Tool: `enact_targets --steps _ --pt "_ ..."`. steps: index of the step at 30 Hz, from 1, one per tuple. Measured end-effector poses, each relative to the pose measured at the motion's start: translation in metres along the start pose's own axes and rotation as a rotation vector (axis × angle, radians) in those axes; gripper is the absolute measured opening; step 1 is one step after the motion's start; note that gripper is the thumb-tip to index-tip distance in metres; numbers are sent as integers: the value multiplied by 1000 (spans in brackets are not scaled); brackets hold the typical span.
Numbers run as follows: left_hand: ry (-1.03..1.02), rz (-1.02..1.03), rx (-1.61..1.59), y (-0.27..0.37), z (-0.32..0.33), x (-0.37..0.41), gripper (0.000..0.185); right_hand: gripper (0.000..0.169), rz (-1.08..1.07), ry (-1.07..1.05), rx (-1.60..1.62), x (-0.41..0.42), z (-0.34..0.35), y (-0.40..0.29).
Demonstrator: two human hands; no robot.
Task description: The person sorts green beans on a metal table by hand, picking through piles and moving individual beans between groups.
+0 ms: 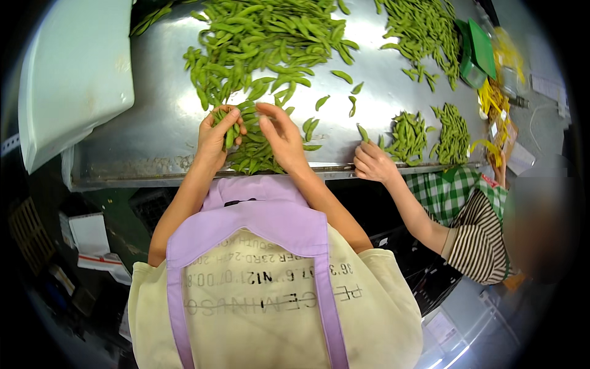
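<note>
A few green soybean pods (230, 134) are gripped in my left hand (215, 136), between the thumb and fingers. My right hand (282, 133) is to the right of it, thumb and fingers apart, with no pod seen in it. Beneath and between both hands lies a small heap of pods (255, 154) at the front edge of the metal table (152, 115). A large pile of edamame pods (272, 37) spreads beyond my hands. Several single pods (321, 102) are scattered to the right of my right hand.
On the right, a co-worker's hand (374, 161) holds a pod beside two small heaps (408, 138). Another pile (421, 32) lies behind, near a green scale-like device (477, 53) and yellow ties (495, 104). A pale plastic container (78, 74) stands on the left.
</note>
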State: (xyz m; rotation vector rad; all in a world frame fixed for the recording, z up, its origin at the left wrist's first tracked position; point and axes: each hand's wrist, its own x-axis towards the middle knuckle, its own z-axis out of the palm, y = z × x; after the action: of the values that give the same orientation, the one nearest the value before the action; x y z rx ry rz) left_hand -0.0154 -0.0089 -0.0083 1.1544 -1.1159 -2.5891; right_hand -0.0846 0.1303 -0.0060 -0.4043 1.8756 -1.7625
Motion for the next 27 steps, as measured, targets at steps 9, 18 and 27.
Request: enact_targets --steps 9,18,27 --pt "-89 638 798 -31 78 0 30 57 217 137 870 12 10 -4" --pt "-210 982 1338 -23 117 -8 69 55 245 144 1682 10 -11 -4" --pt "-127 711 642 9 60 9 27 43 303 335 1693 -4 -78 7"
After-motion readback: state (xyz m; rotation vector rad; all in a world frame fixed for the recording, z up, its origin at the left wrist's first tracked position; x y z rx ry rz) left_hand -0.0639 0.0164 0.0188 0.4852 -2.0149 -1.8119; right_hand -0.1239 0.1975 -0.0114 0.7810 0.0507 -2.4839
